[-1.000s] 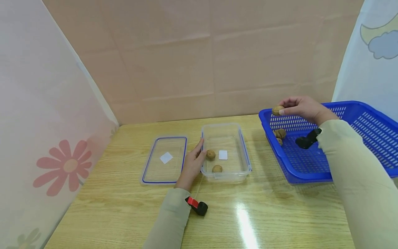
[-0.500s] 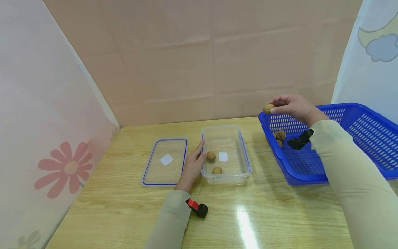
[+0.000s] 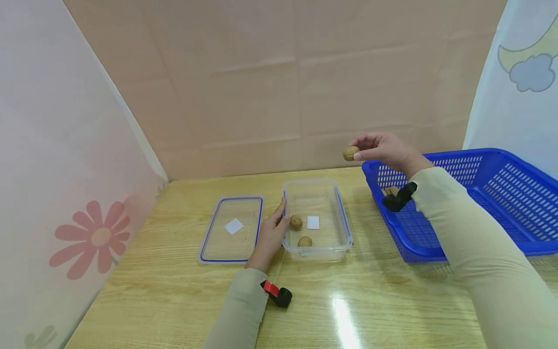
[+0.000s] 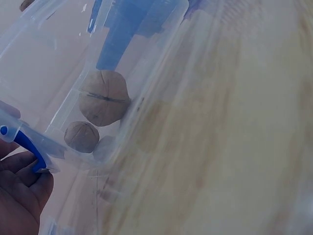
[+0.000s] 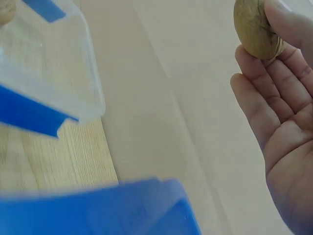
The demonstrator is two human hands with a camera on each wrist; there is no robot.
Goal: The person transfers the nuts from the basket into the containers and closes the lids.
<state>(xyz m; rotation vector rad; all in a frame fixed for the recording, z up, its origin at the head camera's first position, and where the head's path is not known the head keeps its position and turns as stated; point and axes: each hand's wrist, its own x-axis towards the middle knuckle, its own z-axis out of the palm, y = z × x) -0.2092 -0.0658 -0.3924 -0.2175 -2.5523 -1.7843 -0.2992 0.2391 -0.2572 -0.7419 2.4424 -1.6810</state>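
Note:
My right hand [image 3: 387, 151] pinches a walnut [image 3: 349, 153] between thumb and fingertips, in the air left of the blue basket's near corner. The right wrist view shows that walnut [image 5: 257, 29] at the fingertips, above the palm. My left hand [image 3: 270, 236] holds the left side of a clear plastic food container [image 3: 344, 213], its fingers around the blue-edged side flap [image 4: 30, 149]. Two walnuts lie inside the container: one walnut [image 3: 296, 222] by the left wall, another walnut [image 3: 305, 241] near the front. A white square label [image 3: 313, 222] shows on its bottom.
A blue plastic basket [image 3: 405, 249] stands at the right, with walnuts [image 3: 391, 190] in its left end, partly hidden by the right wrist camera. The container's lid [image 3: 231, 242], with a blue seal, lies flat left of the container. A paper-covered wall [image 3: 226, 97] rises behind the table.
The right hand has moved left with the walnut, from over the basket's edge to the gap between basket and container. My left hand stays at the container.

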